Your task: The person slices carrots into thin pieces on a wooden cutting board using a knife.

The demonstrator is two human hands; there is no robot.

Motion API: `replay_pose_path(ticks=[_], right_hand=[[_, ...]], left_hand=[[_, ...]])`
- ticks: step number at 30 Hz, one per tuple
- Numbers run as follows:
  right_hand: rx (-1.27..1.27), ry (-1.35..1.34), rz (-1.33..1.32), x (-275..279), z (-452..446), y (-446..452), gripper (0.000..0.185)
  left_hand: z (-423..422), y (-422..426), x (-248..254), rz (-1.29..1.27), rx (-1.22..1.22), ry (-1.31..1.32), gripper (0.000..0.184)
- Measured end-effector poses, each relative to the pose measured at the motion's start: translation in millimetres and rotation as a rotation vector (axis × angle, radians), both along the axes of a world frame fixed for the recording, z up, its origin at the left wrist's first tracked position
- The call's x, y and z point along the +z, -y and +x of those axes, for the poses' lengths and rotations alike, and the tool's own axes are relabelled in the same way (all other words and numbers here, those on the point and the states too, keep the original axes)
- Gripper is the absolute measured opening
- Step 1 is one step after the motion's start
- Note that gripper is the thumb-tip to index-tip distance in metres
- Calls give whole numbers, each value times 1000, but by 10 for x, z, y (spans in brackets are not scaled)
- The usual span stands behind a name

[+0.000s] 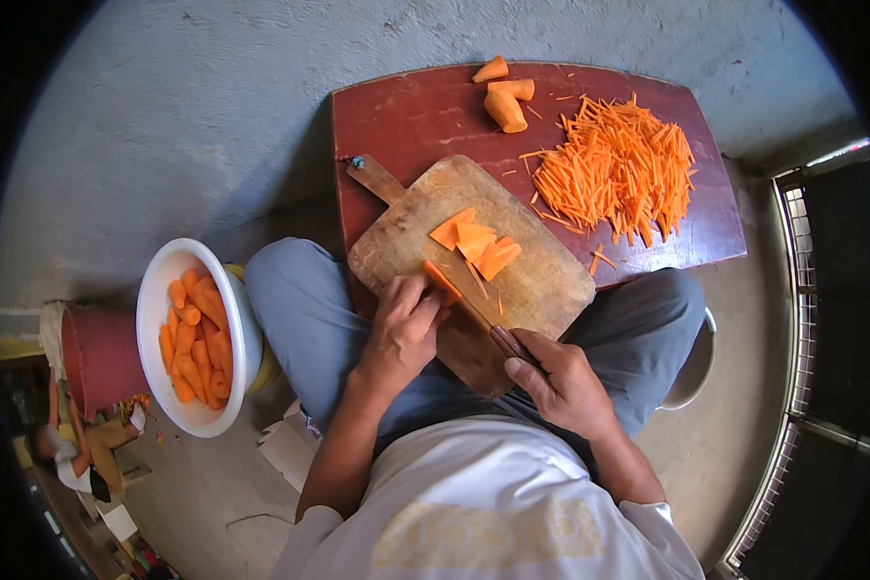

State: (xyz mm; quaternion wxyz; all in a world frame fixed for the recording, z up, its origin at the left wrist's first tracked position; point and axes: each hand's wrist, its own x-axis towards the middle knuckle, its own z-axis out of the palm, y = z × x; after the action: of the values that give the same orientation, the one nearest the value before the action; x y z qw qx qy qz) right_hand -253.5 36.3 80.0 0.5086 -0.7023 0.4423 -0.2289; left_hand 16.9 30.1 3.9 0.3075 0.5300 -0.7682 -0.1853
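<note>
Our white basin (246, 329) holds carrots (219, 348). Our right grip (556, 379) clasps the knife (507, 342); our left grip (406, 319) grasps a carrot piece (442, 282) over the cutting board (406, 237). We cannot read the shirt's faded print (493, 534).

a rough, pale blue wall (193, 126) runs behind the far edge of the counter (406, 116) and on past its far left corner. grey floor (203, 493) spreads out from the counter on both sides. past its right edge stands a dark door (846, 338) with a pale metal grille (799, 300) along it. nearer than the near right corner, a pale round tub (710, 353) is partly hidden. well off from the left edge stands a red bucket (106, 353), with a pale cloth (52, 338) beside it. a box (285, 449) lies on the floor; farther off is another person (71, 468) in a pale top.
</note>
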Motion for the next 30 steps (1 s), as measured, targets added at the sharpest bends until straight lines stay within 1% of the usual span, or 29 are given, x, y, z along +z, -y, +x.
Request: replay_pose_path(ticks=[1,4,5,8,13,16,18,21,22,23,27,30], right_hand=[[10,15,-10,5,38,-10,37],[46,-75,-19,77,98,-68,30],[69,-107,-75,74,91,-105,31],[83,-232,6,276,96,-160,34],[63,-147,-69,56,208,14,26],[65,-137,-126,26,318,113,24],[67,-131,-139,19,292,82,24],[54,-142,-26,158,127,-76,25],[52,-142,-31,146,154,-55,25],[42,-138,-36,117,209,-28,25],[50,-109,-119,-56,393,189,24],[80,-114,-57,123,302,158,23]], left_hand=[[14,-2,-16,30,-19,10,34],[18,-5,21,72,-49,153,42],[5,-6,45,44,-58,167,44],[-30,-12,67,-11,-77,187,48],[-22,-14,24,-6,-82,169,51],[-2,-21,-26,58,-90,146,53],[-27,-37,-20,-9,-79,157,51],[-28,-16,0,-89,-81,144,47],[-31,-13,5,-110,-87,136,45],[-32,-8,-1,-96,-81,134,42],[-5,-46,-44,-58,-57,115,39],[-13,-5,-24,-95,-52,67,38]])
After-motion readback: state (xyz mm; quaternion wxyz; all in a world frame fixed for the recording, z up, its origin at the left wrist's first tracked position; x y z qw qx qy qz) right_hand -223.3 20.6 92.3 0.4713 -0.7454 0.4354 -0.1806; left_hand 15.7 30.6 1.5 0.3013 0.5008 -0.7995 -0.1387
